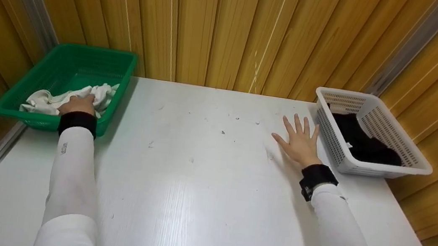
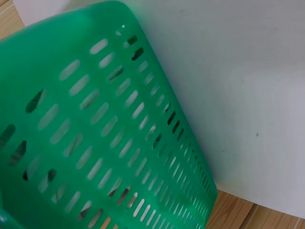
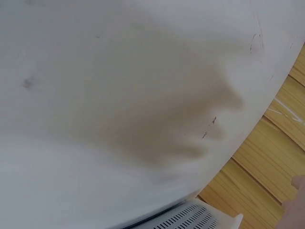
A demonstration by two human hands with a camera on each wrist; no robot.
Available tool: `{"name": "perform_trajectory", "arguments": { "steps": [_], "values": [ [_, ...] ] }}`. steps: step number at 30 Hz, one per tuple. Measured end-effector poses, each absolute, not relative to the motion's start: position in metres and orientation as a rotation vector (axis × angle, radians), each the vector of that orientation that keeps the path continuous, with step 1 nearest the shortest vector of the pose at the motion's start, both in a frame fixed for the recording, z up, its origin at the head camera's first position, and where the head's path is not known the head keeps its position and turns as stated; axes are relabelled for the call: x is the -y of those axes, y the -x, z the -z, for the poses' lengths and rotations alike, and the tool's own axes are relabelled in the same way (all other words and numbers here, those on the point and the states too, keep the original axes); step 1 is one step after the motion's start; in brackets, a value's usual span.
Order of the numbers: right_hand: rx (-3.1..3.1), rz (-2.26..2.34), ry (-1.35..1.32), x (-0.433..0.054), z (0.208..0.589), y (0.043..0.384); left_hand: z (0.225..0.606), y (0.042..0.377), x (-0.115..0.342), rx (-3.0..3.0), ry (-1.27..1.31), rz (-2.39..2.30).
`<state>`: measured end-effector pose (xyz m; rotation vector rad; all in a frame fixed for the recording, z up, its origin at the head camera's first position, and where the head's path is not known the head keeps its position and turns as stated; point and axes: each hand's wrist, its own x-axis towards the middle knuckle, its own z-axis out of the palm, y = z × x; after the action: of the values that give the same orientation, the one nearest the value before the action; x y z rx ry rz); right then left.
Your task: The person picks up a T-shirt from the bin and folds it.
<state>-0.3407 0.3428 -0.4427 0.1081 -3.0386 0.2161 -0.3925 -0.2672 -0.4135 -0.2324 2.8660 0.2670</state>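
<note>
left grip (image 1: 79,104) on white cloth (image 1: 47,103), can't tell if pinching | right grip (image 1: 300,144) spread | cloth rumpled, in green basket (image 1: 96,55)

Legible text: none. Item 1: small dark marking (image 1: 63,148), running lengthwise on the white left sleeve (image 1: 77,176), left part of the head view, near the black left wristband (image 1: 78,122); too small to read. Item 2: faint pale mark (image 1: 307,190) on the black right wristband (image 1: 317,177), right of centre, same view; characters indistinct.
</note>
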Motion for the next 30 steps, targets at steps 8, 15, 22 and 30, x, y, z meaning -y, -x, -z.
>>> {"name": "perform_trajectory", "arguments": {
  "steps": [8, 15, 22, 30],
  "values": [
    [3.052, -0.221, -0.104, -0.343, 0.444, 0.340, 0.416, 0.395, 0.269, -2.950, 0.255, -0.280],
    [3.056, -0.194, -0.095, -0.343, 0.445, 0.340, 0.422, 0.400, 0.275, -3.061, 0.379, -0.363],
    [3.056, -0.202, -0.114, -0.338, 0.444, 0.341, 0.412, 0.396, 0.278, -3.140, 0.477, -0.507],
    [3.091, -0.214, -0.090, -0.338, 0.444, 0.342, 0.388, 0.388, 0.275, -3.254, 0.354, -0.645]
  ]
}}
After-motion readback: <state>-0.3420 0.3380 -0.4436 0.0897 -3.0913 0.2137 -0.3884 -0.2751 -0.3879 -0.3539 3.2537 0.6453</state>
